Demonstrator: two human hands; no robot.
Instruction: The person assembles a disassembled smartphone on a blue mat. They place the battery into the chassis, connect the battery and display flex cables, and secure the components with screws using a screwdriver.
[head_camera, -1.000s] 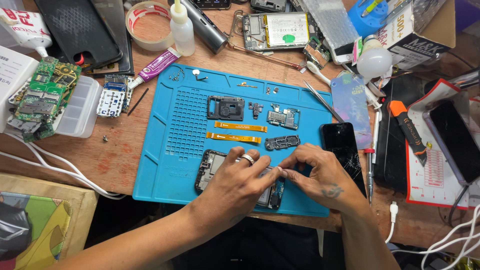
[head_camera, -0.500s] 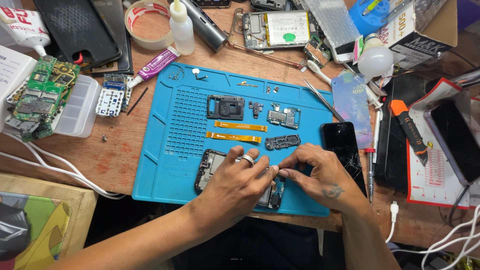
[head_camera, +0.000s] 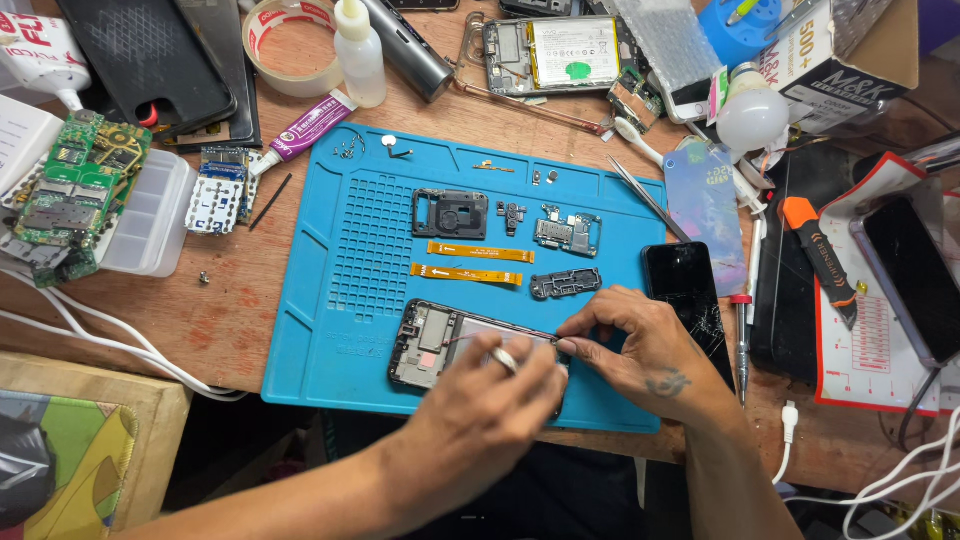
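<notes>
Head view: hands (head_camera: 560, 385) over phone frame (head_camera: 430, 345)

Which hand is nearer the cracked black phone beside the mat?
Right. The right hand lies just left of the cracked black phone, almost touching it; the left hand is farther left, over the opened phone frame.

the work mat (head_camera: 330, 300) looks like matt blue rubbery silicone, moulded with small ridged squares. the table (head_camera: 230, 320) is worn, scuffed wood. 2 orange flex strips (head_camera: 480, 252) have a smooth plastic sheen. the cracked phone screen (head_camera: 688, 290) is glossy black glass. the tweezers (head_camera: 640, 195) are bright metal, the storage box (head_camera: 150, 215) cloudy plastic, the bulb (head_camera: 752, 118) smooth white.
</notes>
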